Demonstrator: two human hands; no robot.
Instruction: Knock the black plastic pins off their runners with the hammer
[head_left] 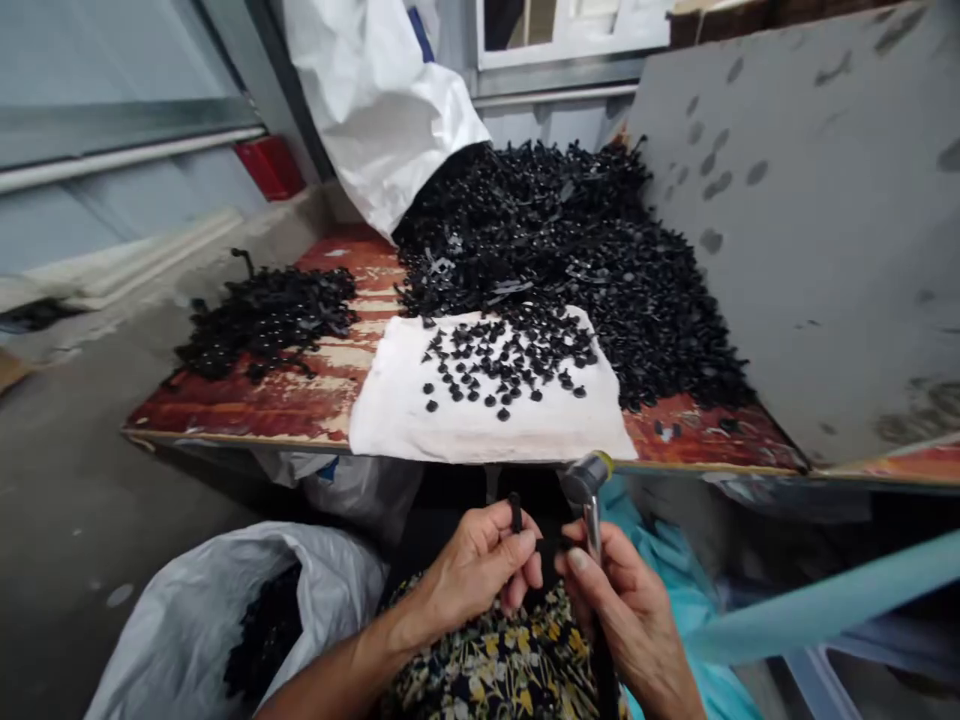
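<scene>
My left hand is closed on a small black part that sticks up between the thumb and fingers, in front of the table's edge. Close to its right, my right hand pinches another small dark piece and holds a metal tool with a round head, whose shaft rises between the fingers. Dark material shows between the two hands; whether the pieces are joined cannot be made out. Above the hands, many small black parts lie scattered on a white cloth.
A large heap of black parts fills the back of the worn red table. A smaller heap lies left. A white sack hangs behind; an open bag stands lower left. A grey panel rises right.
</scene>
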